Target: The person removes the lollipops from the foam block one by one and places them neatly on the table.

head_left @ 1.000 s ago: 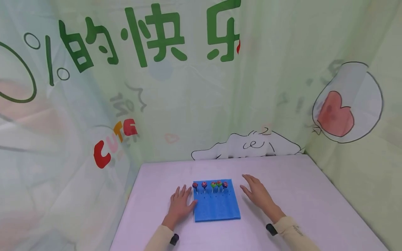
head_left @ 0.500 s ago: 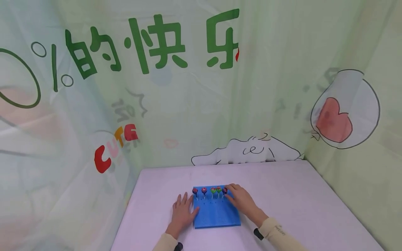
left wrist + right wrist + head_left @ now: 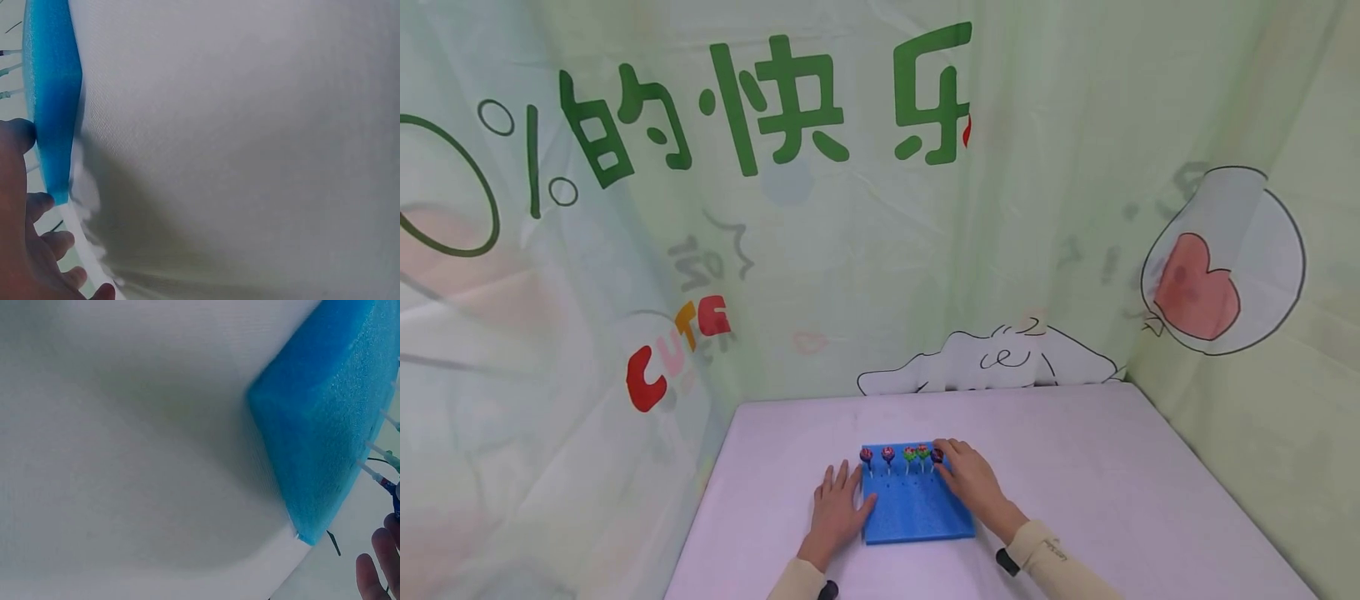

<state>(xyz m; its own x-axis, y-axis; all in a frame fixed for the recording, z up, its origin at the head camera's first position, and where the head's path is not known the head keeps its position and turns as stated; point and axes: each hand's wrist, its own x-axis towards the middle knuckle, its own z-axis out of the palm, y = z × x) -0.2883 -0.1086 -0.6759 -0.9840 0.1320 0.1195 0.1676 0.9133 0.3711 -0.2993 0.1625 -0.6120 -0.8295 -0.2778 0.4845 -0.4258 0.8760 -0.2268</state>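
Note:
A blue foam board [image 3: 917,510] lies on the table with a row of lollipops standing in it near its far edge. Two dark red-purple lollipops, a left one [image 3: 867,455] and one beside it [image 3: 888,454], come first, then two green-and-red ones [image 3: 910,454]. At the row's right end, my right hand [image 3: 976,479] pinches a dark purple lollipop [image 3: 937,457] by its head, the stick still down in the foam. My left hand [image 3: 837,510] rests at the board's left edge, fingers spread and thumb touching the foam [image 3: 53,94].
Small holes dot the foam in front of the lollipops. The pale pink table [image 3: 1075,467] spreads around the board. Printed curtains [image 3: 880,275] hang at the back and both sides. A dark wrist strap [image 3: 1007,562] sits at the right sleeve.
My right hand has moved left from beside the board to the rightmost lollipop and closed its fingers on it. My left hand stays at the board's edge. The head view has tilted up slightly.

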